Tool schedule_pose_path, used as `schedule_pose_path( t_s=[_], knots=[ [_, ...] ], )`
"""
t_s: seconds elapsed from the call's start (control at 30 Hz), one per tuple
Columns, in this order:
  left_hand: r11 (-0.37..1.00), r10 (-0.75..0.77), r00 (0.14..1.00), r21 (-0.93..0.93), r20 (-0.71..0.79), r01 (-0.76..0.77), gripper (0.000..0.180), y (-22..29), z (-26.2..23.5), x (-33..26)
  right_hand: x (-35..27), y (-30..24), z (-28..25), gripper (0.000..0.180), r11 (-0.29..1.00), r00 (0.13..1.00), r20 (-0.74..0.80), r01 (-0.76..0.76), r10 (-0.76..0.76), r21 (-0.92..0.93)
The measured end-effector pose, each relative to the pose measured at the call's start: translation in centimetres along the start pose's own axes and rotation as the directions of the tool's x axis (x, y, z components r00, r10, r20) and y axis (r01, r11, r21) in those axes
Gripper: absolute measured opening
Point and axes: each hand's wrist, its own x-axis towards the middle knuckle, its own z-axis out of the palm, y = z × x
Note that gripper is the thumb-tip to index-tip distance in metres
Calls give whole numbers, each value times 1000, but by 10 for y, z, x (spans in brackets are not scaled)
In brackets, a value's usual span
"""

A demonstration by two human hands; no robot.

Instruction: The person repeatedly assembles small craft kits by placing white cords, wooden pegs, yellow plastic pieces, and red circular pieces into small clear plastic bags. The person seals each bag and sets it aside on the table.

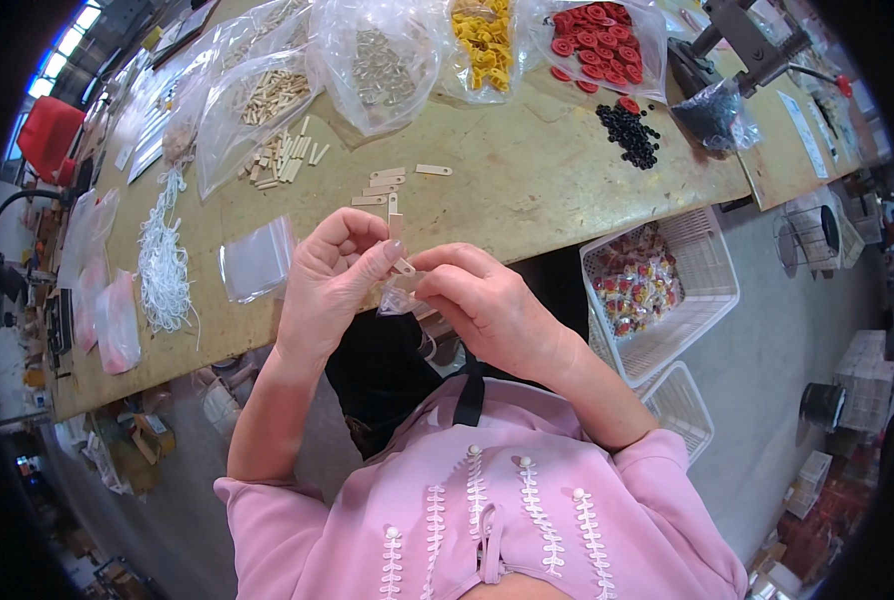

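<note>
Just past the table's near edge, both hands meet over my lap. My left hand [339, 270] pinches a small pale wooden strip [403, 267] with a hole near its end, between thumb and fingertips. My right hand [492, 305] is closed close beside it, its thumb and fingers at a small clear plastic bag [397, 298]; the bag's contents are too small to make out. Beyond my left fingertips, several flat wooden strips [383, 182] with holes lie on the table [507, 180], and a single strip [434, 170] sits apart from them.
White strings [165, 270] and a stack of clear bags [257, 262] lie left. Farther back are wooden sticks [285, 158], yellow parts [482, 45], red discs [597, 45] and black pieces [629, 138]. A metal press [737, 50] stands far right. Below is a white basket [702, 300] of bagged items.
</note>
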Motion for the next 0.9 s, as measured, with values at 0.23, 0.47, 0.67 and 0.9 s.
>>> schedule_pose_path(
  t_s=[0.23, 0.47, 0.67, 0.9],
  knots=[
    [997, -56, 998, -43, 0, 56, 10, -1, 2, -3, -4, 4, 2, 19, 1000, 1000, 7, -15, 15, 18],
    [938, 42, 984, 347, -172, 21, 8, -21, -41, -6, -20, 5, -8, 15, 994, 994, 20, -106, 106, -1],
    [875, 278, 916, 470, -287, -119, 8, -18, -66, -21, -27, 5, -14, 14, 991, 991, 21, -131, 131, -28],
    [590, 334, 932, 802, -141, -90, 11, -19, -58, -23, -34, 8, -9, 14, 987, 986, 29, -161, 161, -23]
  ],
)
